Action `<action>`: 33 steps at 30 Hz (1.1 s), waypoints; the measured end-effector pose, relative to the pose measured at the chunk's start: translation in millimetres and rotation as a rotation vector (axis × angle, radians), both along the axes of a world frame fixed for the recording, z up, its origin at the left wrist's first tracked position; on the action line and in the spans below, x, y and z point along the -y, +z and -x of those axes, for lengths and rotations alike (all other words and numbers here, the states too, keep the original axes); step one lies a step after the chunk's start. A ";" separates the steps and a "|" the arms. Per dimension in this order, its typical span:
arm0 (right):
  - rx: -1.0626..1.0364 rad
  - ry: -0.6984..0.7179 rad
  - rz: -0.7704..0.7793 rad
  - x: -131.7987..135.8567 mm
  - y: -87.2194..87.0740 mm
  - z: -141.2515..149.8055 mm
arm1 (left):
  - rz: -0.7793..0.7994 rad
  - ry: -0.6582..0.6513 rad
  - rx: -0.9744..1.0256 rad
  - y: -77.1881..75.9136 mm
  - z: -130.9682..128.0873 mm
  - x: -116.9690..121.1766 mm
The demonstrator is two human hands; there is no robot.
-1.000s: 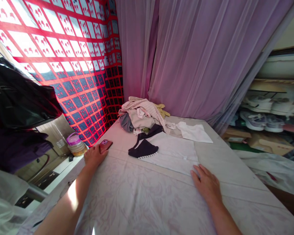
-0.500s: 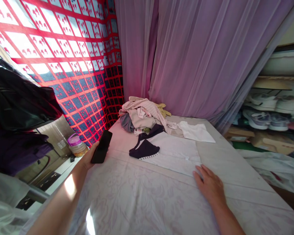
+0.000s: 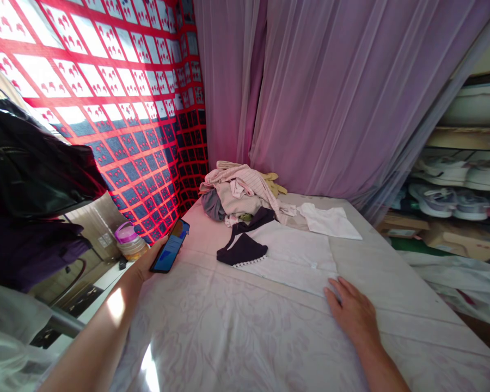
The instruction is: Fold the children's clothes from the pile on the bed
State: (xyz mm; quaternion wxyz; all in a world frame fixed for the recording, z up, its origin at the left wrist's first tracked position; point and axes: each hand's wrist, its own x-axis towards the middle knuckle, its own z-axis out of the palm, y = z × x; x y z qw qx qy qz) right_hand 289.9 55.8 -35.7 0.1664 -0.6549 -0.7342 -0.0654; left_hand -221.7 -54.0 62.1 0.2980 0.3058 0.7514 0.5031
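Holding, in the left grip (image 3: pixel 147 265), closed around its edges, a slim dark rectangular phone (image 3: pixel 170 249) with a blue-lit screen, tilted upright above the left side of a bed covered in pale floral cloth (image 3: pixel 228 326). Resting the right grip (image 3: pixel 354 311) flat and spread on the bed, with hold of nothing, at the near right corner of a white-and-black cloth garment with scalloped white trim (image 3: pixel 289 250); impossible to tell whether touching it or just beside. Facing, behind the garment, a crumpled heap of pink, beige and grey clothes (image 3: pixel 239 193) and, farther right, a small flat white cloth (image 3: pixel 332 222).
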 end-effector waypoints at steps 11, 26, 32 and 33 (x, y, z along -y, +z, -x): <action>0.010 -0.010 0.017 1.1 3.5 1.1 | 0.510 -0.036 -1.036 -16.2 -3.7 -17.0; 0.008 -0.021 0.012 2.0 3.6 1.9 | 0.570 -0.023 -1.157 -31.7 -9.4 -12.3; 0.016 -0.014 0.007 3.0 6.4 2.6 | 0.482 0.006 -1.180 -38.3 -18.9 -11.0; 0.018 -0.015 0.003 3.1 6.4 2.7 | 0.444 0.015 -1.178 -38.1 -20.3 -10.7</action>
